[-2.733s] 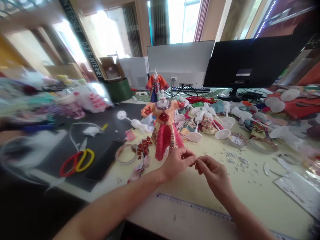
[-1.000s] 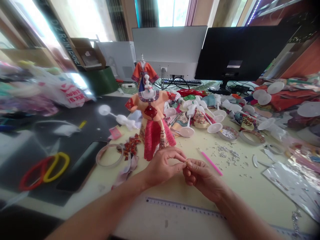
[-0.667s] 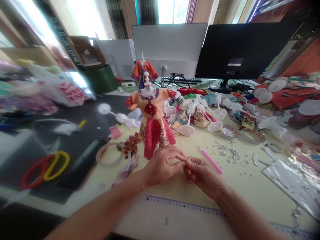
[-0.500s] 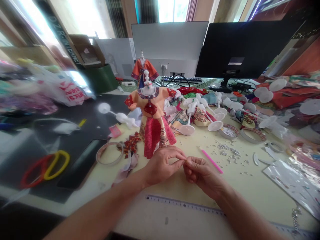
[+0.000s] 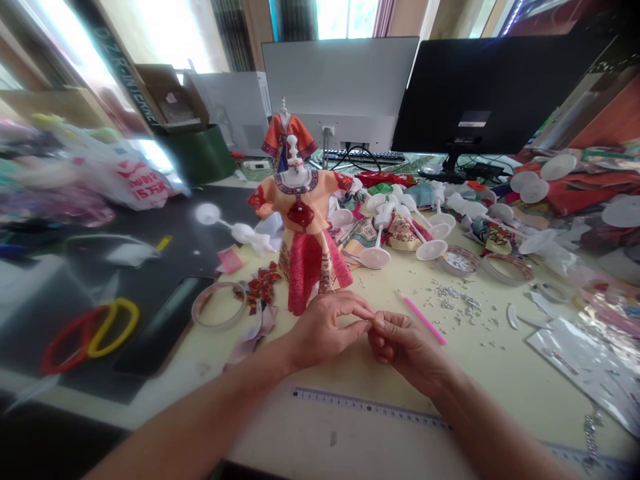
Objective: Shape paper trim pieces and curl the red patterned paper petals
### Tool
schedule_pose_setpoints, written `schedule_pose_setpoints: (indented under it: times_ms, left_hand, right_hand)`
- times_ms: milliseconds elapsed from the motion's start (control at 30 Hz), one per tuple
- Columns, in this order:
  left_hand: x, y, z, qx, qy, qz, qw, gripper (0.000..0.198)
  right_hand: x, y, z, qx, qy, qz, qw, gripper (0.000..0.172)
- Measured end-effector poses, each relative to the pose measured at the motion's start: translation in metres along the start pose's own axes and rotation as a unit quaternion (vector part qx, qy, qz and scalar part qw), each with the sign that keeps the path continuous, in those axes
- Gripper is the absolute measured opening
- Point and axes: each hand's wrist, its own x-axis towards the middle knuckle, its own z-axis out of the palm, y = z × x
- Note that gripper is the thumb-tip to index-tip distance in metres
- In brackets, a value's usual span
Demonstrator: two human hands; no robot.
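My left hand [image 5: 334, 327] and my right hand [image 5: 397, 338] meet fingertip to fingertip above the table, in front of a small dressed mannequin [image 5: 302, 220]. Both hands are closed in a pinch. Whatever lies between the fingertips is too small and too covered to name. The mannequin stands upright in a peach top with a patterned collar and a red-panelled skirt. To the right of my right hand lies a pink pencil-like stick [image 5: 424, 320]. Small silvery beads [image 5: 457, 298] are scattered beyond it. Below my hands runs a clear ruler [image 5: 370, 407].
On the left are scissors [image 5: 90, 337], a dark phone [image 5: 165, 327] and a tape roll [image 5: 219, 305]. Several white mannequins [image 5: 385, 217] lie among fabric pieces at the back right. A second dressed mannequin [image 5: 287, 137] and two monitors [image 5: 340, 83] stand behind. A plastic sheet [image 5: 585, 360] lies at right.
Almost nothing differs. Both hands keep their fingertips together in the same place, and the view has shifted very slightly.
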Motion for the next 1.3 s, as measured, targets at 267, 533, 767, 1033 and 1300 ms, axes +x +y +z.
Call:
schedule_pose_setpoints:
  times_ms: [267,533,767,1033,1300]
  left_hand:
    - [0.002,0.004,-0.001,-0.028,-0.001,-0.010,1.000,0.009]
    - [0.002,0.008,-0.001,-0.073,0.000,-0.040,0.997,0.008]
    - [0.002,0.009,-0.003,-0.084,-0.003,-0.048,0.995,0.008]
    - [0.001,0.011,-0.002,-0.096,0.000,-0.054,0.994,0.005]
    - [0.003,0.011,-0.003,-0.124,-0.012,-0.071,0.990,0.008]
  right_hand:
    - [-0.001,0.001,-0.002,0.008,-0.003,0.005,1.000,0.031]
    - [0.000,0.001,-0.002,0.009,-0.022,0.000,1.000,0.030]
    - [-0.001,-0.001,-0.001,0.008,-0.028,0.004,1.000,0.031]
    - [-0.001,-0.001,0.000,0.003,-0.034,-0.008,0.999,0.029]
    - [-0.003,-0.001,-0.001,0.006,-0.044,-0.010,0.999,0.025]
